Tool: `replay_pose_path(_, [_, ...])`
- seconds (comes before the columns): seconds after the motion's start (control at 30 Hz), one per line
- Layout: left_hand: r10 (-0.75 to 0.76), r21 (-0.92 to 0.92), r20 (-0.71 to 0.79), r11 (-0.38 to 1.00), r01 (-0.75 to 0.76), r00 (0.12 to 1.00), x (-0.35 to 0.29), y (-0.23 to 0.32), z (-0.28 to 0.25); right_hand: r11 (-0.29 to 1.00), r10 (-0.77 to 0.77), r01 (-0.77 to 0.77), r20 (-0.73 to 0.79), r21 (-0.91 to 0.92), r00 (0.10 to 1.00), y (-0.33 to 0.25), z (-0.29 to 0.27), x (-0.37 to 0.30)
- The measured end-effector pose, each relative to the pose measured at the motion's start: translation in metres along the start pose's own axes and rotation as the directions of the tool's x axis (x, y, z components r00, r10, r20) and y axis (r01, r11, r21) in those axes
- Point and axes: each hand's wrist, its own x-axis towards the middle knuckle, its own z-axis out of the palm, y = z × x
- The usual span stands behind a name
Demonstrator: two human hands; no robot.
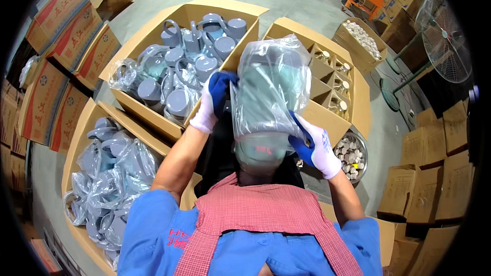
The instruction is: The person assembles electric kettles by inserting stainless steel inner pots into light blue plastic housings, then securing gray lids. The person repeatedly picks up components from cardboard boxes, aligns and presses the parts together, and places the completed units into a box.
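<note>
My left hand (217, 94), in a white glove with blue-coated fingers, is closed on the left edge of a clear plastic bag (271, 84). A grey and pale-green vessel shows through the film, its exact kind blurred by reflections. My right hand (313, 145), gloved alike, has its fingers curled at the bag's lower right edge. Below the bag, in front of my chest, a rounded translucent greenish base (260, 154) with a small red mark shows; I cannot tell whether it belongs to the same vessel.
Grey handled vessels in plastic film fill a large carton (134, 103) ahead left and another carton (74, 161) at my left. A divided carton (319, 103) holds glass pieces. Small round parts lie in a metal bowl (365, 149). A fan (446, 38) and stacked cartons (424, 189) stand right.
</note>
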Motion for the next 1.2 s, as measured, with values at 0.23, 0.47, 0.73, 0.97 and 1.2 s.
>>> replay_pose_path(0.23, [-0.267,0.18,0.072,0.951,0.251,0.961,0.03,0.026,0.015,0.996,-0.063,0.067,0.067,-0.06,0.996,-0.017,-0.009,-0.001])
replay_pose_path(0.47, [-0.451,0.612,0.79,0.614,-0.499,0.415,0.011,0.066,-0.012,0.996,0.027,-0.028,0.006,0.088,1.0,0.019,-0.012,0.001])
replay_pose_path(0.73, [-0.27,0.252,0.326,0.949,0.192,0.906,0.08,0.06,0.064,0.936,-0.111,0.145,0.119,-0.321,0.987,-0.033,-0.004,0.03])
replay_pose_path(0.97, [0.166,0.6,0.634,0.511,-0.615,0.756,-0.082,0.004,-0.037,0.992,-0.105,0.117,0.18,-0.055,0.978,0.009,-0.024,-0.092])
replay_pose_path(1.2, [-0.194,0.74,0.618,0.472,-0.48,0.762,-0.112,0.029,0.048,0.993,0.005,-0.031,0.215,0.117,0.977,0.006,0.049,-0.127])
